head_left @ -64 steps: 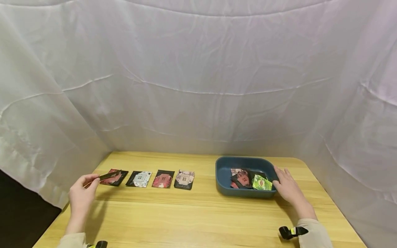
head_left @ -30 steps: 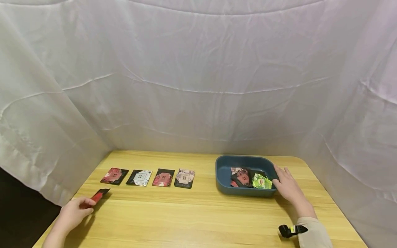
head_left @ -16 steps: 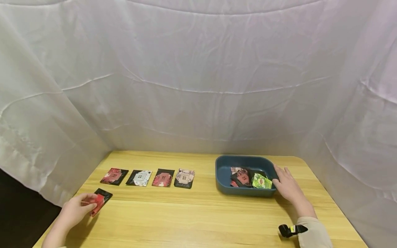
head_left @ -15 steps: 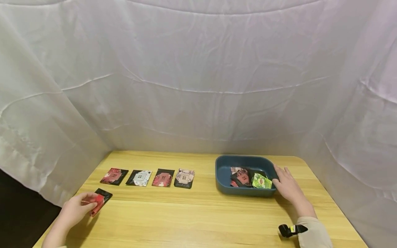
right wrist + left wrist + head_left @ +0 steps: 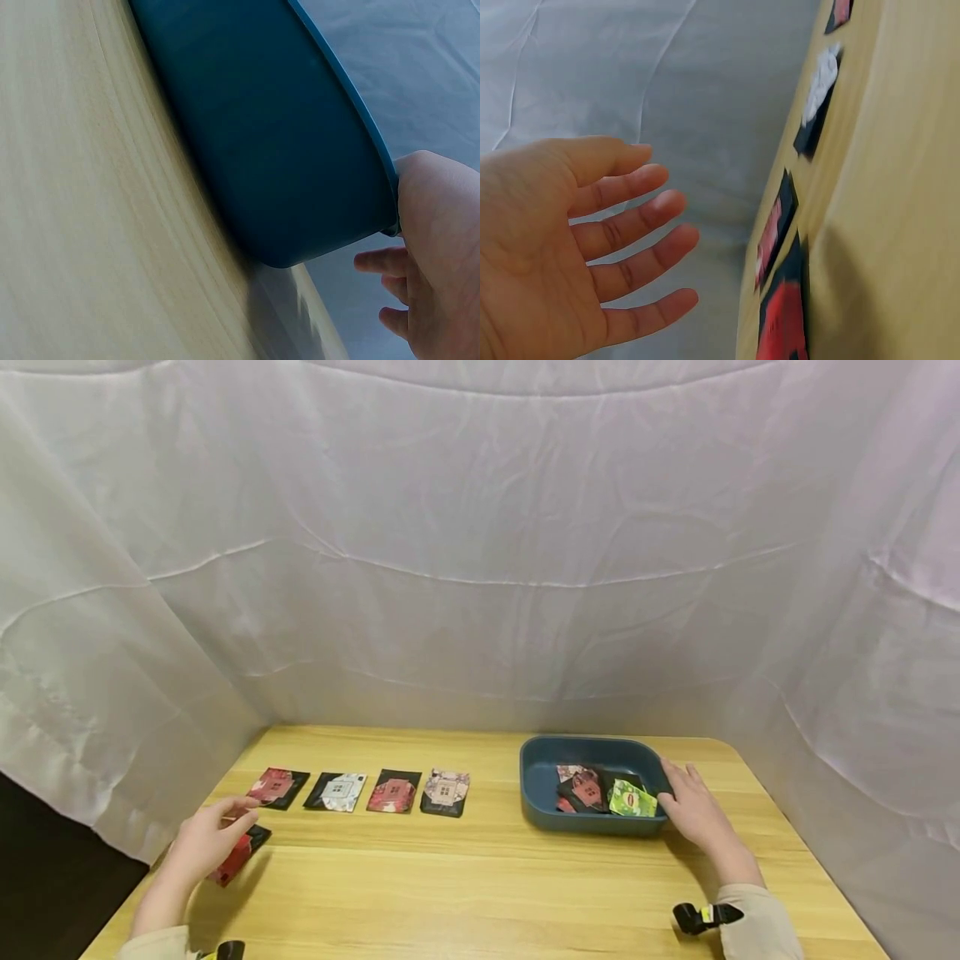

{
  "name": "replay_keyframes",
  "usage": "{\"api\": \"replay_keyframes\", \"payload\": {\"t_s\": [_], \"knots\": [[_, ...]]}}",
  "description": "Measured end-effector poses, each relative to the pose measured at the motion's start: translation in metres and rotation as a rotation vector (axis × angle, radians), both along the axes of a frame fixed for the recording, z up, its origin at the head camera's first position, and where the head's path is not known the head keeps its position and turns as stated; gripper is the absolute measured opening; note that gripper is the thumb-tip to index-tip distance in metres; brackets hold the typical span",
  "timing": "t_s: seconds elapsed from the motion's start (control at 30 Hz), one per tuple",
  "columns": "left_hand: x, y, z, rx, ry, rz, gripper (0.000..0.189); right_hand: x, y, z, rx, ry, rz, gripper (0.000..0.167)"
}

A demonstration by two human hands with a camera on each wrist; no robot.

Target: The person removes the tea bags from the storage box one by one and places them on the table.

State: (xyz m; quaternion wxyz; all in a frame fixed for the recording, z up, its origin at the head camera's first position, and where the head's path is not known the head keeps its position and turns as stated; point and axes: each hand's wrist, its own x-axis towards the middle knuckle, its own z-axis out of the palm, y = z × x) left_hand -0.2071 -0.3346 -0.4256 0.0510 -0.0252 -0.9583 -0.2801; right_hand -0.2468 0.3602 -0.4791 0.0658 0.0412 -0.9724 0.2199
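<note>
My left hand point(image 5: 204, 843) hovers over a red and black tea sachet point(image 5: 237, 858) at the table's left side, partly hidden by it in the head view. In the left wrist view the left hand's fingers point(image 5: 634, 229) are spread and slightly bent, apart from the sachets. At the right, my right hand point(image 5: 699, 814) holds the rim of a blue plastic box point(image 5: 542, 815), its thumb hooked over the edge. The other fingers point(image 5: 382, 260) stay outside the box wall. Inside the box lie several sachets, among them a green one point(image 5: 632, 798) and a dark red one point(image 5: 585, 791).
Along the back of the wooden table point(image 5: 480, 893) runs a row of sachets: a red one point(image 5: 274, 787), a white one point(image 5: 338, 791), another red one point(image 5: 394, 792) and a pale floral one point(image 5: 446, 790). A grey-white curtain point(image 5: 480, 568) stands behind and at both sides.
My left hand carried the red and black sachet down toward the front left, set it on the table before the row, let go and rose from it. The right hand stays at the box.
</note>
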Motion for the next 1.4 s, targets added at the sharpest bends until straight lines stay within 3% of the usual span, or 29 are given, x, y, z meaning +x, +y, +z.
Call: {"api": "replay_keyframes", "payload": {"t_s": [0.23,0.53,0.93,1.4], "knots": [[-0.014,0.028,0.003,0.034,0.052,-0.025,0.048,0.001,0.0,0.0,-0.005,-0.006,-0.003,0.063],[-0.034,0.067,0.012,0.058,0.132,-0.078,0.042,0.002,-0.003,0.002,0.046,-0.004,-0.013,0.062],[-0.061,0.118,0.015,0.144,0.12,-0.142,0.044,0.002,-0.003,0.004,0.086,0.004,-0.015,0.061],[-0.086,0.204,0.019,0.274,0.11,-0.227,0.044,0.003,-0.003,0.006,0.079,0.0,-0.012,0.061]]}}
